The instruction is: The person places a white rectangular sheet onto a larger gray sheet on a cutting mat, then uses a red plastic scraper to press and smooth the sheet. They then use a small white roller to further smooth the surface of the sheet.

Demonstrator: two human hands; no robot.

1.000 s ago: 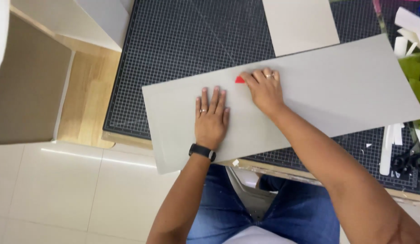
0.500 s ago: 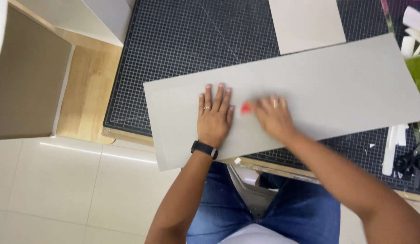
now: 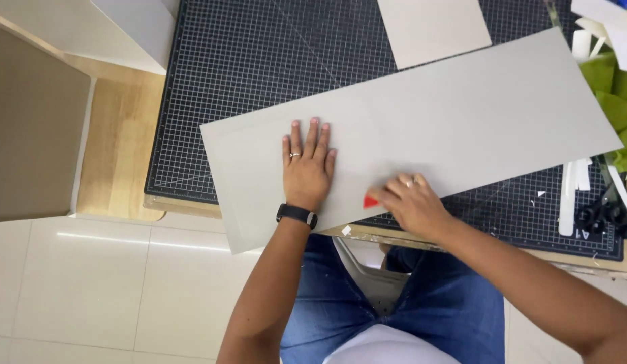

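Here the long grey board (image 3: 421, 128) lies slantwise across the cutting mat (image 3: 246, 67), overhanging its near edge; left hand (image 3: 306, 168) pressed flat on it, right hand (image 3: 411, 202) pinching a red tool (image 3: 370, 201) just beside.

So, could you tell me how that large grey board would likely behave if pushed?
The grey board lies flat and overhangs the table edge unsagging, so probably stiff. Smooth mat: likely slides, hence the left hand pressing.

grey board (image 3: 461, 114) | black white-gridded cutting mat (image 3: 259, 67) | red tool (image 3: 370, 201) | black wristband (image 3: 297, 215)
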